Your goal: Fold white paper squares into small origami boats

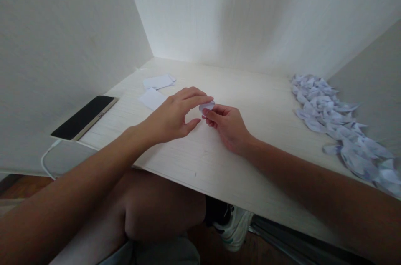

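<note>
Your left hand [171, 117] is loosely arched over the desk [250, 102], its fingers half extended and the forefinger tip touching the small folded paper piece [207, 106]; your right hand [227, 125] is curled, pinching that same piece from below between thumb and fingertips; so the piece sits just above the desk, between your two hands, at their fingertips; flat paper slips [156, 87] lie just beyond your left hand; a phone [84, 117] rests at the desk's left edge; a heap of folded paper pieces [338, 121] lies well apart on your right.
</note>
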Available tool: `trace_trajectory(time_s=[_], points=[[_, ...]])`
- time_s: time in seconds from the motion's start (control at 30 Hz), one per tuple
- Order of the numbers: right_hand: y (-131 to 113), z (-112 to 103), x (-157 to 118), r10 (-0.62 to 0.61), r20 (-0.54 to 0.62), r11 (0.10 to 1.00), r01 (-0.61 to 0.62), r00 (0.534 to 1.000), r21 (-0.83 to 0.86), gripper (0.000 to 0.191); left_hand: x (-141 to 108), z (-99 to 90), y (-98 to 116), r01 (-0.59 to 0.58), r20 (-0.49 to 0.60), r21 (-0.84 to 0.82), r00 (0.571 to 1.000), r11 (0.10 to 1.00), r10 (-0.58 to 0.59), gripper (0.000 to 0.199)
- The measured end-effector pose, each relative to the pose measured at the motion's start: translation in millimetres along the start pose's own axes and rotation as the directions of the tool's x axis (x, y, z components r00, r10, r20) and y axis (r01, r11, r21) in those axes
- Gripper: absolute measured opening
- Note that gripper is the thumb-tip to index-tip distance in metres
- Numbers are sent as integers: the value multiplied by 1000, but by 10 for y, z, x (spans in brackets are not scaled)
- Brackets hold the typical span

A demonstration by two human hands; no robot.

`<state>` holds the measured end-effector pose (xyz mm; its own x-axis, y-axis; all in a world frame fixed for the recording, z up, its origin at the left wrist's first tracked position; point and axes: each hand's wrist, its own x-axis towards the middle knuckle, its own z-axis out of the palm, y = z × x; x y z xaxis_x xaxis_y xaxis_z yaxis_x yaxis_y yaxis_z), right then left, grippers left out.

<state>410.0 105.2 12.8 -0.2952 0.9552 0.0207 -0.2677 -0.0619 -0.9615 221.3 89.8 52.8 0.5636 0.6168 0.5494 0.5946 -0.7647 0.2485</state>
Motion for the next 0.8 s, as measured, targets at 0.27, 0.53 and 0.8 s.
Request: trace_trajectory(time_s=[0.27, 0.53, 0.8], points=[[-45, -57, 66, 144, 156, 988, -151, 977, 33, 28, -66, 86, -153, 42, -70, -205, 996, 978, -58, 31], [-59, -79, 35, 89, 156, 972, -51, 984, -231, 25, -196, 117, -198, 62, -73, -281, 994, 958, -85, 27], [-88, -47, 26, 144, 138, 981, -123, 980, -151, 38, -246, 227, -155, 37, -116, -289, 991, 956, -74, 34]])
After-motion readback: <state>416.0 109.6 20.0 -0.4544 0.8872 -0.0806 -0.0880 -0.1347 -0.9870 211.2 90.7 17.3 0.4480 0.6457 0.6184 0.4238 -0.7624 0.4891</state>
